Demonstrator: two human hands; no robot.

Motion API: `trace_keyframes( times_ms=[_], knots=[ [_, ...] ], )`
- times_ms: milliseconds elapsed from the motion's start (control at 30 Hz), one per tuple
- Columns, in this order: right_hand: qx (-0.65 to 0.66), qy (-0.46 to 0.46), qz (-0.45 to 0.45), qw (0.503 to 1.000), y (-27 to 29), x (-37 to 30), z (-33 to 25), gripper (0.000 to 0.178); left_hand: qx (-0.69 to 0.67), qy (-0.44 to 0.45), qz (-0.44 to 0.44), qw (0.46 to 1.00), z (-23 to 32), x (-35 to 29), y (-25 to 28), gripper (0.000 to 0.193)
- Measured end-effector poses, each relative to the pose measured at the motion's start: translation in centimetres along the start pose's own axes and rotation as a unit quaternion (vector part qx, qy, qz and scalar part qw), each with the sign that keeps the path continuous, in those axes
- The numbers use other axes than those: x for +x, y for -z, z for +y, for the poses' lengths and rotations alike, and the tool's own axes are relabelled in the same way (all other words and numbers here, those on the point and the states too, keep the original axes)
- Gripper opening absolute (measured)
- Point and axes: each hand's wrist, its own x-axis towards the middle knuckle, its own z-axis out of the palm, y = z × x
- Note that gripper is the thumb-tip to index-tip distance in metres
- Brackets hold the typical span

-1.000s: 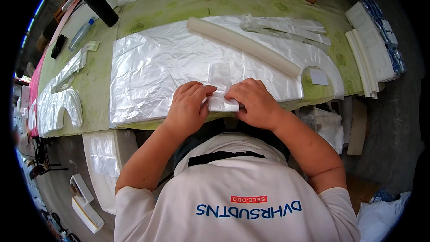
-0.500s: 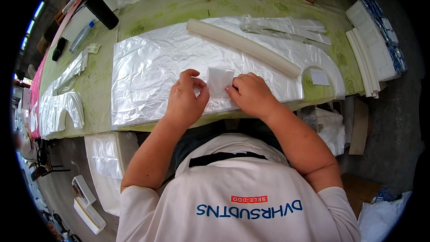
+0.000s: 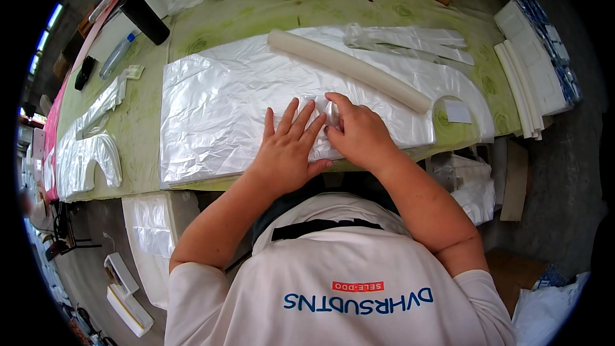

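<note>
Stacked clear plastic sheets (image 3: 218,106) with a rounded cut-out at the right end lie flat along the near table edge. My left hand (image 3: 288,150) rests on them, fingers spread, its fingertips beside a small clear plastic packet (image 3: 330,113). From the other side, my right hand (image 3: 364,133) grips the packet between bent forefinger and thumb. Both hands hide most of the packet. A long off-white roll (image 3: 349,70) lies slantwise across the sheets beyond my hands. A small white card (image 3: 457,111) sits in the cut-out on the right.
The table has a green patterned cover (image 3: 256,9). Folded clear plastic pieces (image 3: 96,154) lie at left, near a bottle (image 3: 116,56) and a black cylinder (image 3: 145,16). More plastic strips (image 3: 410,40) lie beyond the roll. White packs (image 3: 532,57) are stacked at the right edge.
My left hand has gone from curled fingers to spread flat on the plastic. My right forefinger has stretched forward over the packet, which is now mostly covered.
</note>
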Motion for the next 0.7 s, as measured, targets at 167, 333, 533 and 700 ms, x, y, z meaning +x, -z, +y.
trace_keyframes(
  times_ms=[167, 333, 533, 700],
  knots=[
    [-0.015, -0.04, -0.049, 0.998, 0.6, 1.2, 0.3, 0.055, -0.22, -0.061, 0.075, 0.971, 1.7, -2.7, 0.6, 0.053],
    [-0.046, 0.003, -0.043, 0.998, 0.5, 0.8, 0.0, 0.052, -0.706, 0.278, -0.085, 0.646, 3.1, -8.3, -3.6, 0.044],
    [-0.061, 0.1, -0.089, 0.989, 0.5, -5.6, -2.6, 0.044, -0.84, 0.373, -0.037, 0.392, 3.9, -7.7, -3.5, 0.044],
    [0.233, 0.012, -0.049, 0.971, -2.1, -9.5, -1.9, 0.043, -0.834, 0.379, 0.041, 0.399, 5.6, -7.8, -4.1, 0.031]
  ],
)
